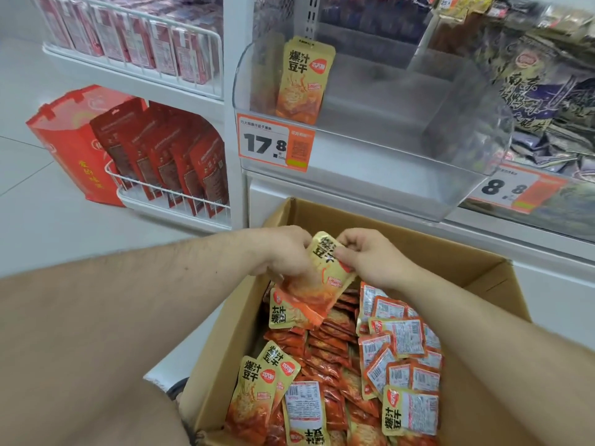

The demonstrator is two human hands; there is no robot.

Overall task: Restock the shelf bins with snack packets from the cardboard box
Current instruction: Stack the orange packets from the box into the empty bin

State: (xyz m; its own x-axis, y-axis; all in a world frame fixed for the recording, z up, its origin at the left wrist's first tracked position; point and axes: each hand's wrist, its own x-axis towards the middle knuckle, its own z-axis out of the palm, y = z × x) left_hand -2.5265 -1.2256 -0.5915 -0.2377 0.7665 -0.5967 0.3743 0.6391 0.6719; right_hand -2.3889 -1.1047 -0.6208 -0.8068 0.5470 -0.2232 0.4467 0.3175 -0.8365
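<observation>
Closest to me, the open cardboard box (476,423) sits on the floor against the shelf base, packed with yellow-and-orange snack packets (325,365); some lie face up, others show their white barcode backs, and the middle rows stand on edge. Above the far end of the box, I have both hands on a small bunch of packets (325,272). My left hand (286,252) has its grip closed on the bunch's left edge, fingers curled round it. My right hand (367,255) pinches the upper right edge, thumb on the printed face. The bunch is tilted, its lower end just over the packets in the box.

Beyond the hands, the clear shelf bin (386,149) stands above the box. A few packets of the same kind (304,82) stand upright in its left end; the rest of its floor is bare. An orange price tag (275,143) reading 17.8 is fixed to the bin's front left. To the right, a neighbouring bin holds dark grey-and-purple bags (553,101), tagged 8.8. Far left, wire-fronted shelves carry red pouches (167,152), with a red carton (74,140) beside them on the floor.
</observation>
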